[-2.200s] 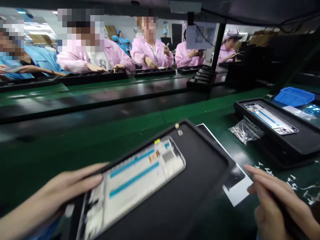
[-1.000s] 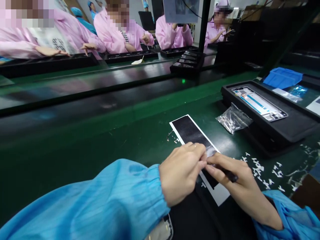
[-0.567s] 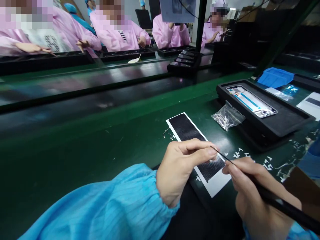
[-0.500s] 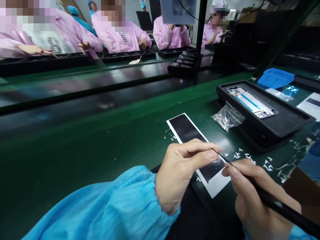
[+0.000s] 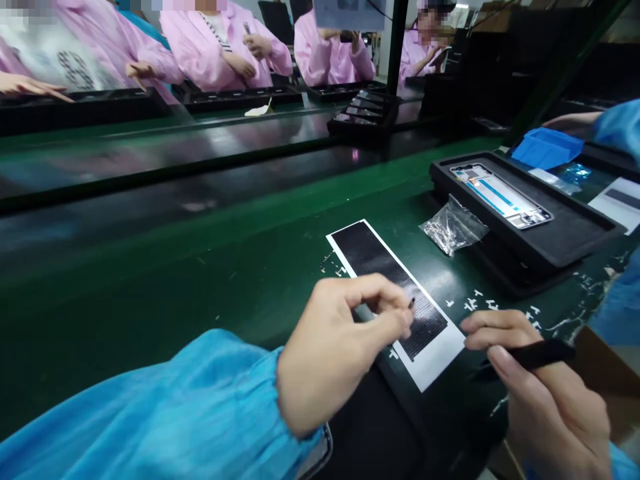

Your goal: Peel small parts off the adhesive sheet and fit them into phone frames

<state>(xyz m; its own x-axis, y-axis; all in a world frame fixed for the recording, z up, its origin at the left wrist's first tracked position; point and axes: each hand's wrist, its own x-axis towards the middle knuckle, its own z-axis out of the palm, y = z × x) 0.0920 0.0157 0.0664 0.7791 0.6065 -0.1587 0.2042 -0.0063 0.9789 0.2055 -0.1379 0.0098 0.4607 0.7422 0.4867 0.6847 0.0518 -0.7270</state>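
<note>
Left hand (image 5: 340,347), grip pinching tiny dark piece (image 5: 411,303): likely featherlight, flimsy, best by edge; right hand (image 5: 557,407), grip clamped on black tool (image 5: 545,354), probably stiff, mid-shaft hold.

Shows a smooth deep green workbench (image 5: 150,293), broken by pale sheen. Includes a long rectangular black sheet (image 5: 367,253) with white border, finely ribbed with parallel lines; a tiny dark piece (image 5: 411,303); small white T-shaped pieces (image 5: 471,305); and a slender black pen-shaped tool (image 5: 545,354). Presents a loose bright blue fabric sleeve (image 5: 200,400) and a plastic bin of similar blue (image 5: 547,148). Sets a rectangular silver-white phone frame (image 5: 506,199), striped lengthwise in blue, against a matt black rectangular tray (image 5: 575,223); includes a clear plastic bag of silvery pieces (image 5: 451,228). Adds plain pink fabric jackets (image 5: 200,60), a black-and-white striped garment (image 5: 217,32) and a white fabric top printed in black (image 5: 75,67).
</note>
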